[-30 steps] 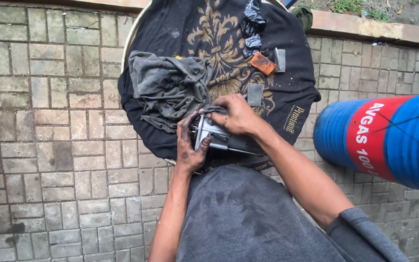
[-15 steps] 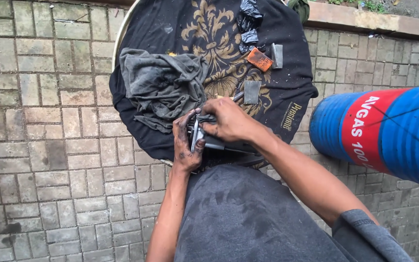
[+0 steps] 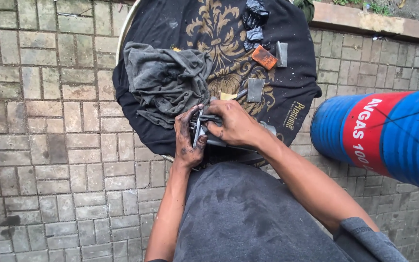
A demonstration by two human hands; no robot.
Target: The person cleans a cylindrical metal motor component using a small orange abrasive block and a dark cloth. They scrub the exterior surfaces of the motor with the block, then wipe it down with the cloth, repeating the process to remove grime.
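Both working close now: left hand (image 3: 187,140), black with grease, clamped round the near end of the grey metal part (image 3: 208,135), fingers curled tight; right hand (image 3: 236,125) closed over the top, fingertips pressing down at the part's upper edge. Compared with a moment back, barely any shift — same grip, same spot at the near rim of the black cloth-covered surface (image 3: 292,92), just beside the crumpled grey rag (image 3: 166,82). Looks like steady fiddling rather than a fresh step. Orange block (image 3: 264,57) and small grey plates (image 3: 255,90) lying untouched further out; blue cylinder (image 3: 389,133) off right.
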